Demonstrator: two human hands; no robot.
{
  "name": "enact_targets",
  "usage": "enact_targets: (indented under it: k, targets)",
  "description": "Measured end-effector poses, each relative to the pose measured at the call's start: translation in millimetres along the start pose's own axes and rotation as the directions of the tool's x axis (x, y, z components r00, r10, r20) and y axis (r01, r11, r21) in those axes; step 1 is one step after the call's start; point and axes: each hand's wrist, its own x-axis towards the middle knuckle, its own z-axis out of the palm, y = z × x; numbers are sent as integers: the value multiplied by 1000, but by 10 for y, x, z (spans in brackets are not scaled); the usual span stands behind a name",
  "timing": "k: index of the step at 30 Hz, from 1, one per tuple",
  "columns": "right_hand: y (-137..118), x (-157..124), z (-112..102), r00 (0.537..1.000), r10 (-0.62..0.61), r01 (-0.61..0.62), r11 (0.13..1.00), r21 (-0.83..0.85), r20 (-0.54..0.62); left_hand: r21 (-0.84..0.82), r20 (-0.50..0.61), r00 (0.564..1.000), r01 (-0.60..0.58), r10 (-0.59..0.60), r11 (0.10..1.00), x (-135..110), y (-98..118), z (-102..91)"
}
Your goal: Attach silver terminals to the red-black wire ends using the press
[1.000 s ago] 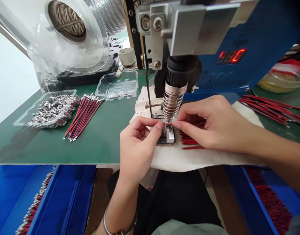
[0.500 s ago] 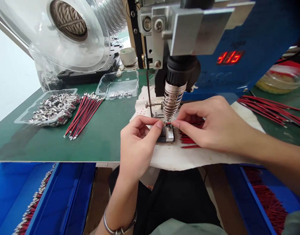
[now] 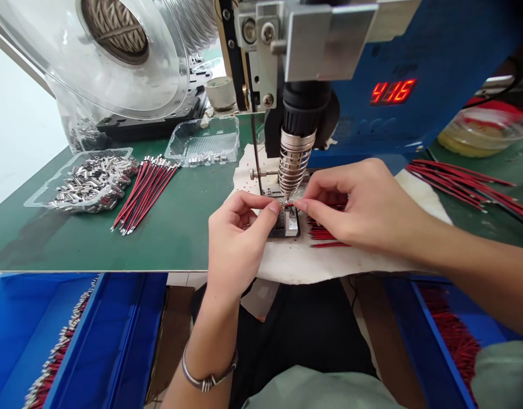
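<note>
My left hand (image 3: 240,238) is closed in a pinch at the left of the soldering tip; what sits between its thumb and forefinger is too small to make out. On the other side, my right hand (image 3: 359,204) pinches a thin red wire (image 3: 289,205), whose end lies just under the tip. The soldering iron (image 3: 294,156), with a metal coil around its lower part, points down between both hands. Below it is a small metal fixture block (image 3: 291,222). Several red and black wires (image 3: 327,234) lie on the white cloth, partly hidden under my right hand.
At the left, a clear tray (image 3: 33,203) holds many small metal parts beside a bundle of finished-looking wires (image 3: 144,193). Another clear tray (image 3: 171,149) stands behind. A blue machine (image 3: 359,133) with a red display fills the back right. More wires (image 3: 461,182) lie at right; blue bins (image 3: 129,335) sit below.
The whole view has shifted slightly, so everything appears a little higher and further left. Both hands keep their pinches at the soldering tip.
</note>
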Motion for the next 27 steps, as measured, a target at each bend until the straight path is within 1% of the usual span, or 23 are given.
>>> enact_targets:
  k: [11,17,24,27]
  targets:
    - [9,-19,-14,1000,-31,31,999,-17,-1,-7,5,1000,-4,4,1000,-11,-6,5]
    - [24,-13,-2,1000,-14,15,999,-34,12,-11,15,1000,-2,2,1000,-20,-31,-12]
    - [48,-15,-4,998,-62,62,998,-31,0,2,5,1000,-4,4,1000,-21,-19,-3]
    - [41,-16,-18,999,-54,54,998,-33,2,4,8,1000,1,-1,1000,-26,-11,3]
